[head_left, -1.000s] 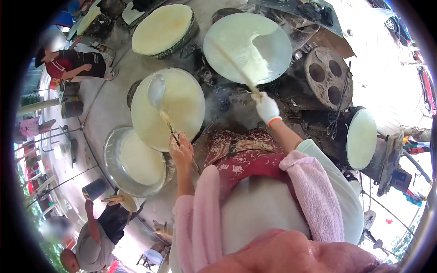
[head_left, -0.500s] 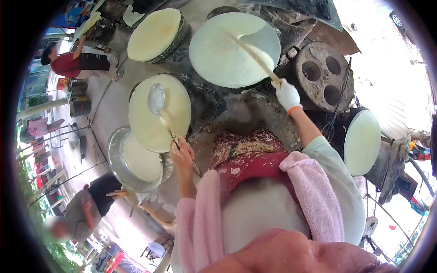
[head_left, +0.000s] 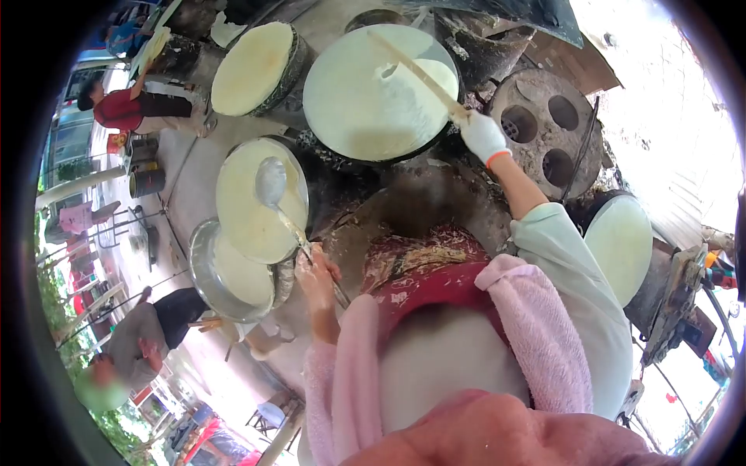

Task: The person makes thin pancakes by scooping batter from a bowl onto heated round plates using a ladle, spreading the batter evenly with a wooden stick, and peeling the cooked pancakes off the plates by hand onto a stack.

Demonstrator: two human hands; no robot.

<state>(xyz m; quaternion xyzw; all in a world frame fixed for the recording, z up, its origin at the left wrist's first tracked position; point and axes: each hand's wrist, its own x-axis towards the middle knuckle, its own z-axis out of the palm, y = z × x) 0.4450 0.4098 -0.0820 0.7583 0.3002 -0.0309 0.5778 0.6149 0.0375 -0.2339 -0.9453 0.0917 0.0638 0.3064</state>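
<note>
My left hand [head_left: 315,281] is closed around the handle of a metal ladle [head_left: 270,180]. The ladle's bowl is over a round griddle [head_left: 237,203] coated with pale batter. In a white glove, my right hand [head_left: 483,133] grips a long wooden spreader [head_left: 416,70], which reaches across a larger round griddle [head_left: 342,109]. Pale batter covers much of that griddle, with a whiter patch of batter [head_left: 435,76] beside the stick. A metal basin [head_left: 203,268] of whitish batter stands just below the left griddle.
Another griddle with a yellowish sheet [head_left: 252,68] is at upper left. A round stove block with several holes [head_left: 536,97] stands at right, near a pale-coated griddle [head_left: 618,250]. Two people [head_left: 116,109] are on the left, one lower down [head_left: 136,342].
The wooden spreader has swept over the large griddle, and the whiter batter patch now lies to its right side. My left hand still holds the ladle over the left griddle.
</note>
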